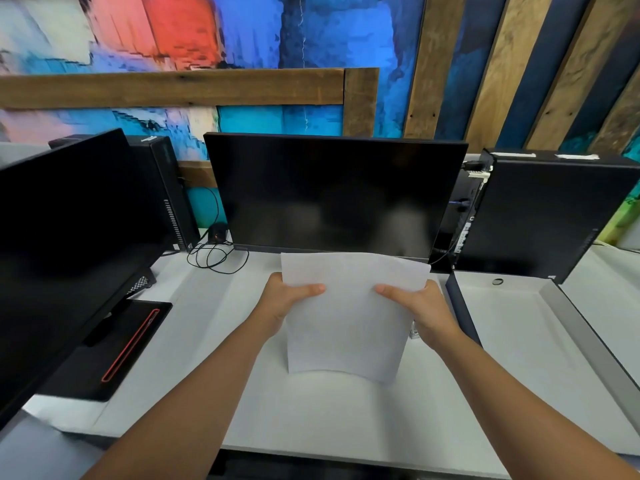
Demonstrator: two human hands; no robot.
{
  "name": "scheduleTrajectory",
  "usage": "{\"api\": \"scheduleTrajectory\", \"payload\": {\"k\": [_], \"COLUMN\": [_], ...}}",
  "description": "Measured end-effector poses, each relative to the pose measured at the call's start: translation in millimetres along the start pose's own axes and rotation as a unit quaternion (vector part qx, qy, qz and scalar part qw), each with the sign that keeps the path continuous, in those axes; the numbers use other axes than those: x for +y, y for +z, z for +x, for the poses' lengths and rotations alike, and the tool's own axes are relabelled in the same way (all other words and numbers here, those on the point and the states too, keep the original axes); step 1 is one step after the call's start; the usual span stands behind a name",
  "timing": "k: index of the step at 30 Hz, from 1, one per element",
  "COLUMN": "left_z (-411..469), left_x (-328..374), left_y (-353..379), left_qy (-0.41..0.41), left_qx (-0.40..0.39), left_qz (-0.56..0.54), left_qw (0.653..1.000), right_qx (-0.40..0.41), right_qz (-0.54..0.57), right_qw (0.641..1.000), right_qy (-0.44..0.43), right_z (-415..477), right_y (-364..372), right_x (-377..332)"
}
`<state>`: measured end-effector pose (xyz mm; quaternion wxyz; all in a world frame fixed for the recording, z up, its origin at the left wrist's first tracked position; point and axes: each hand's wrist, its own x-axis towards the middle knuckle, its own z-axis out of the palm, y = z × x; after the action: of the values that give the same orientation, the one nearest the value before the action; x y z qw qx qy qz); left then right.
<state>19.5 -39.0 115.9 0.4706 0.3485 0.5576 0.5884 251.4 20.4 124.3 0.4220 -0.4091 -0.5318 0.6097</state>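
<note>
At frame centre, over the desk (311,410) and just before the monitor (332,195): paper sheet (349,323) held up. Left grip (287,301) and right grip (424,308) pinch its side edges, thumbs on top. Judged light, limp, crease-prone; hold edges lightly, both sides.

The sheet (349,313) is thin white paper, matt and smooth, and it curves softly at its lower edge. The desk (311,410) has a pale, smooth matt top. The middle monitor (332,195) has a dark glossy screen with faint reflections — its frame looks like black matt plastic. The left monitor (69,237) is glossy as well; its base (114,344) is black matt plastic with a red strip. The tower (547,216) has a black matt shell; metal or plastic, I cannot tell. The planks (173,88) are rough wood with visible grain. The box (512,334) looks like cardboard — dark outside, pale matt inside.
</note>
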Motion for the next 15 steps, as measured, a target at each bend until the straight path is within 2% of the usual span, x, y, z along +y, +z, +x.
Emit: {"api": "scheduleTrajectory", "payload": {"k": [8, 15], "left_z": [-3, 1], "left_x": [-17, -12], "left_y": [0, 0], "left_qy": [-0.035, -0.028], "left_qx": [0.012, 0.015], "left_qz": [0.004, 0.01], "left_qw": [0.999, 0.999], "right_qx": [0.008, 0.025], "right_qz": [-0.006, -0.01], "right_qw": [1.0, 0.999], "right_qy": [0.025, 0.03], "right_z": [-6, 3], "right_y": [2, 5], "right_x": [10, 4]}}
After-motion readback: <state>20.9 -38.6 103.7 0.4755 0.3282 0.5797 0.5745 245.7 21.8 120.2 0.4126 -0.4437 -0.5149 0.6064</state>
